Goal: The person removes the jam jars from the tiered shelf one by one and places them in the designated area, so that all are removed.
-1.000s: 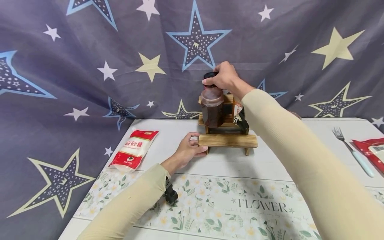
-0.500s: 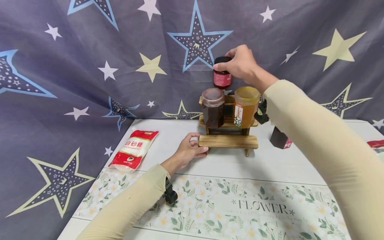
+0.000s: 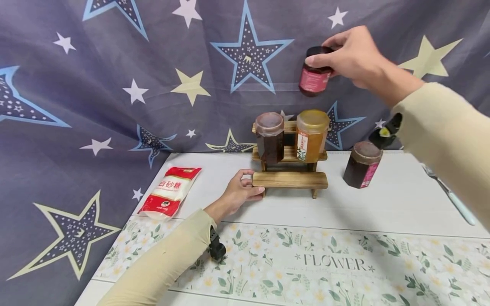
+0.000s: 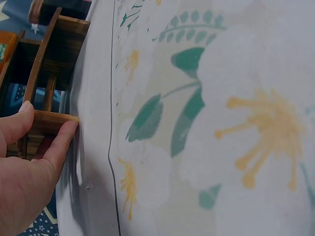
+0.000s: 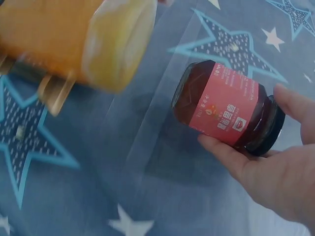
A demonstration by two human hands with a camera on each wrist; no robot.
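High above the table my right hand (image 3: pixel 354 57) grips a small dark jar (image 3: pixel 314 76) by its black lid; a pink-red label faces the right wrist camera. My left hand (image 3: pixel 238 191) holds the left end of a wooden tiered rack (image 3: pixel 290 180), thumb and fingers pinching its lowest step in the left wrist view. On the rack's middle tier stand a dark brown jar (image 3: pixel 270 142) at left and a jar of amber honey (image 3: pixel 311 140) at right. Another dark jar (image 3: pixel 361 168) with a pink label stands on the table, right of the rack.
A red-and-white bag of white sugar (image 3: pixel 169 192) lies at the table's left. Toward the right lies a fork (image 3: pixel 451 197) with a pale handle, partly behind the right sleeve. A star-patterned curtain (image 3: pixel 153 85) hangs behind the table (image 3: pixel 306 212).
My right hand has lifted the small jar from behind the rack's jars, up and to the right. The honey jar and the dark jar on the table came into sight. The left hand stays put.
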